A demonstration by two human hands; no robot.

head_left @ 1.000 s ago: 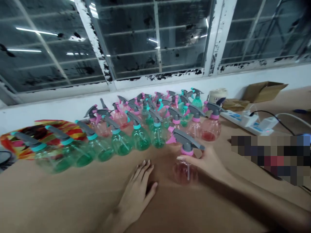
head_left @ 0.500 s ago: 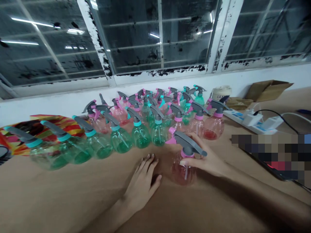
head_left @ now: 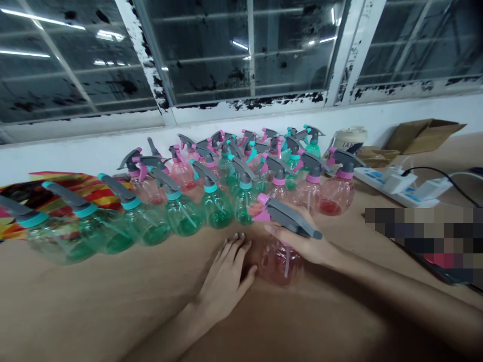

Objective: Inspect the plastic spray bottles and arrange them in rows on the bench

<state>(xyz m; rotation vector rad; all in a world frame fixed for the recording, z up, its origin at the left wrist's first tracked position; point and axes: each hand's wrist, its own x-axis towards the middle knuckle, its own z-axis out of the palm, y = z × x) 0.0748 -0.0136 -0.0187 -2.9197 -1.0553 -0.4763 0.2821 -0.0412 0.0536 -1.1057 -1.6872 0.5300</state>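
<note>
My right hand (head_left: 307, 240) is wrapped around the neck of a pink see-through spray bottle (head_left: 282, 266), just under its grey and pink trigger head. The bottle stands upright on the tabletop, and its collar is mostly hidden by the fingers. To its left, my left hand (head_left: 226, 281) lies palm down on the table with its fingers stretched out, holding nothing. Beyond both hands runs a row of green spray bottles (head_left: 184, 217) with turquoise collars. Pink spray bottles (head_left: 337, 195) continue the row at the right, and several more of both colours crowd behind.
A white power strip (head_left: 400, 190) with plugged-in chargers lies at the right. Behind it are an open cardboard box (head_left: 424, 137) and a white tub (head_left: 350, 137). A brightly patterned bag (head_left: 41, 183) lies at the left. Windows line the back wall (head_left: 86, 151).
My right hand has shifted its grip higher, from the bottle's shoulder to its neck, with fingers reaching near the trigger. My left hand stays flat. The view has shifted slightly.
</note>
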